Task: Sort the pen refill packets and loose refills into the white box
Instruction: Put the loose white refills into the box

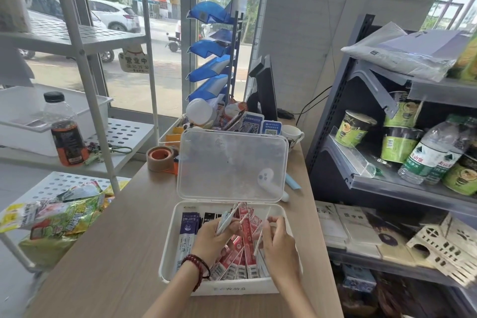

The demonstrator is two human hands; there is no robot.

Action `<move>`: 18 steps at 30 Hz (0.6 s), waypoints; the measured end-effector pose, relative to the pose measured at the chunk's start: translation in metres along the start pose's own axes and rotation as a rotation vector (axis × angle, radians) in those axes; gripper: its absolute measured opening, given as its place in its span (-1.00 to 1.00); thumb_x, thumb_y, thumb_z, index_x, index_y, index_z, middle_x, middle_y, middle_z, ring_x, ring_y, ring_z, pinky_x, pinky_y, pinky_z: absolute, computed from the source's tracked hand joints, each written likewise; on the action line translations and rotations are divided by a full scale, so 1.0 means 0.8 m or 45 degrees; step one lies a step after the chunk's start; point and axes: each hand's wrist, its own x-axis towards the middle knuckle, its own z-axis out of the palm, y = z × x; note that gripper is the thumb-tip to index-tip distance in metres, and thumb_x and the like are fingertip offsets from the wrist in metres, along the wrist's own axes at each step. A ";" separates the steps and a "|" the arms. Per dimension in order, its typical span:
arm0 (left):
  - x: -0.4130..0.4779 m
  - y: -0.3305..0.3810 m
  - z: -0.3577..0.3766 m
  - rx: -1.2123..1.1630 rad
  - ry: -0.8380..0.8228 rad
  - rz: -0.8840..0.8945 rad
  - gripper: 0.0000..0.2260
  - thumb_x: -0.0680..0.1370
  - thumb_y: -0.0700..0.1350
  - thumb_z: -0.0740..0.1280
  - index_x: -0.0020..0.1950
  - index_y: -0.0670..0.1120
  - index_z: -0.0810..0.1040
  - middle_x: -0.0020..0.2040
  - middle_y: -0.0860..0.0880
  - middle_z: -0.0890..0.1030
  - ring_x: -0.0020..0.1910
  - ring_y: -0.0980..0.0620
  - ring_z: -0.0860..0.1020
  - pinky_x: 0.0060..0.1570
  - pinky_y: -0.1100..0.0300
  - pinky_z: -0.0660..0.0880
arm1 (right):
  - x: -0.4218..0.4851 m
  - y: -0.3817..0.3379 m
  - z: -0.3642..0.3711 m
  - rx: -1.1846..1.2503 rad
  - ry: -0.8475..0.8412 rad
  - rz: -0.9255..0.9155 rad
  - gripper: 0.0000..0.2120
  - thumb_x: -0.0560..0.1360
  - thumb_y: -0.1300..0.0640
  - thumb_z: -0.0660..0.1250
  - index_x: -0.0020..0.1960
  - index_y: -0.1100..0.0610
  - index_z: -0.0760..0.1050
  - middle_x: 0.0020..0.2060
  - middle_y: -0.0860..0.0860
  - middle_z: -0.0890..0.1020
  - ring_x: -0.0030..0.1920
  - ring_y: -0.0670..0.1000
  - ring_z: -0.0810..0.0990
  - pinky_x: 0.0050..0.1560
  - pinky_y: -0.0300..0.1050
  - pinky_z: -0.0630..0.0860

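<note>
**Inspector:** Where is the white box [232, 289]?

**Clerk:** On the wooden counter [116, 240], near its front edge. Its clear lid [232, 162] stands open behind it.

**Inspector:** Contents?

**Clerk:** Purple packets [187, 232] along the left wall and red packets [240, 264] fanned across the middle.

**Inspector:** Left hand [214, 237]?

**Clerk:** Over the box, with beads at the wrist. The fingers are curled and grip a few thin packets [224, 219] that point upward.

**Inspector:** Right hand [276, 242]?

**Clerk:** Just beside it, over the right half of the box. The fingertips pinch a thin white refill [259, 241], which is tilted. I cannot tell whether it holds more than one.
</note>
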 end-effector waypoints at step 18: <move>0.003 -0.006 -0.002 0.036 -0.002 -0.091 -0.84 0.46 0.00 0.39 -0.10 -0.08 0.62 -0.50 0.08 0.54 -0.58 0.17 0.41 -0.54 0.33 0.38 | 0.009 0.023 0.017 -0.410 -0.131 0.158 -0.78 0.58 0.20 0.20 0.08 0.01 0.58 -0.08 -0.04 0.68 -0.13 0.00 0.65 -0.28 -0.17 0.49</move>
